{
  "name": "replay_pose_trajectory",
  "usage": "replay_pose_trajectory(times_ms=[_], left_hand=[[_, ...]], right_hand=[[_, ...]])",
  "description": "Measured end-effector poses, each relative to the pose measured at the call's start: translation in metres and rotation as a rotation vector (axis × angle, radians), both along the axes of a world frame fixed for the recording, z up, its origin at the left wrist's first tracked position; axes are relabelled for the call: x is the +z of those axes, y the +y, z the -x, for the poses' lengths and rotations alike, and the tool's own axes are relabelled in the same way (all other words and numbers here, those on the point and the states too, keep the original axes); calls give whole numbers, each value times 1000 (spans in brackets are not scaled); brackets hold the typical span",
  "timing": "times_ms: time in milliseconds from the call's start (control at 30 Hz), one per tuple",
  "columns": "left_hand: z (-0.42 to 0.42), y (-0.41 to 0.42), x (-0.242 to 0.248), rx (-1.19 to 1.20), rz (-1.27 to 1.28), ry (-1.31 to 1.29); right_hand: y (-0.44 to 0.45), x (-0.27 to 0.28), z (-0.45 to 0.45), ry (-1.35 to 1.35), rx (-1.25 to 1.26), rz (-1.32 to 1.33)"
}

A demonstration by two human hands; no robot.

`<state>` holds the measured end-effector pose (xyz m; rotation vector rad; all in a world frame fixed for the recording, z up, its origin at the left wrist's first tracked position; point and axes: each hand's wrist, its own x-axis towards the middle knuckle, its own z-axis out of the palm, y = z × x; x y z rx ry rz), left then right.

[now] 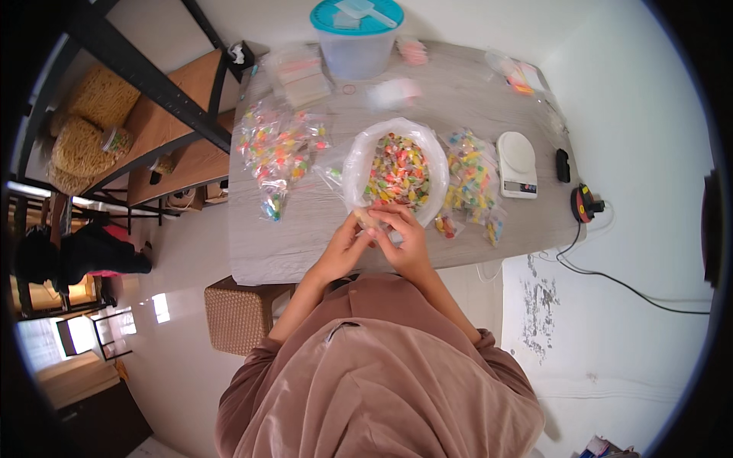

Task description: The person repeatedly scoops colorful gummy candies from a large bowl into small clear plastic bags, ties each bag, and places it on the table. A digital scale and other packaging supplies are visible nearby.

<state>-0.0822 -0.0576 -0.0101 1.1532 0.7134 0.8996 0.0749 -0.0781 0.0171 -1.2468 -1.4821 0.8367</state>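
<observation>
Both hands meet at the near rim of a plastic-lined tub [355, 163] filled with colourful wrapped candies [399, 172]. Between the fingers of my left hand [339, 249] and my right hand [408, 237] is a small clear plastic bag [369, 220]; its contents are hard to make out. Filled candy bags [280, 146] lie in a heap left of the tub, one of them [274, 205] nearer to me. More filled bags [472, 172] are piled to its right, beside a white digital kitchen scale [517, 163].
Behind the tub stand a clear bucket with a turquoise lid [358, 51] and stacks of empty bags [300, 77]. A power adapter [583, 203] with cables is at the table's right edge. A woven stool [235, 318] is below left, near a metal-framed shelf [166, 103]. Another person [97, 252] is far left.
</observation>
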Motion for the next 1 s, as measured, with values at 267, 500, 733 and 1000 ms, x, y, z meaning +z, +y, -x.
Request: replay_pose_trajectory(times_ms=[267, 500, 733, 1000], left_hand=[[143, 32, -56, 761, -259, 756], [151, 49, -95, 623, -504, 1142], [141, -2, -85, 630, -357, 1013], [79, -8, -18, 418, -258, 495]], right_hand=[[-33, -58, -106, -568, -540, 146], [-43, -104, -113, -642, -507, 255], [-40, -97, -111, -45, -803, 28], [16, -29, 38, 288, 3, 138]])
